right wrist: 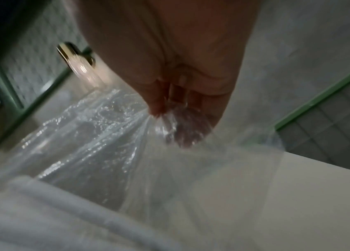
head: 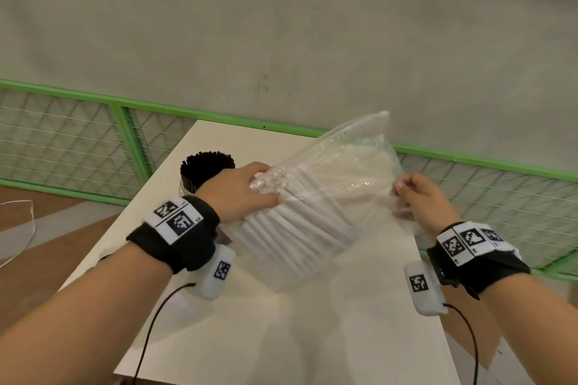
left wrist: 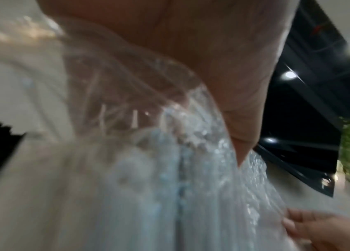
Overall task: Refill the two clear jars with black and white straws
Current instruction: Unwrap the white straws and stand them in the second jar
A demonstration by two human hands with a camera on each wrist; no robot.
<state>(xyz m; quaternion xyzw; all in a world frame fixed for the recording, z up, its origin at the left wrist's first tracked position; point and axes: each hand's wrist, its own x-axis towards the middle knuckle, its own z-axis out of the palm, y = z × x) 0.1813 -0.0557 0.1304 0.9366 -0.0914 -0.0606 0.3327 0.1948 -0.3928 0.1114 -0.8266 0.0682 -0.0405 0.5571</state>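
A clear plastic bag [head: 344,166] full of white straws [head: 300,228] hangs tilted over the white table [head: 312,337]. My left hand [head: 266,184] grips the bag and the straw ends at its upper left. My right hand [head: 400,191] pinches the loose plastic at the bag's right edge, and the right wrist view shows the film bunched between the fingertips [right wrist: 159,110]. A clear jar packed with black straws [head: 206,172] stands upright behind my left hand. A second jar does not show in the head view; the bag may hide it.
A green metal mesh fence [head: 93,141] runs behind the table along a grey wall. Brown floor lies to the left of the table [head: 37,228]. A shiny clear object [right wrist: 77,64] shows blurred in the right wrist view. Cables hang from both wristbands.
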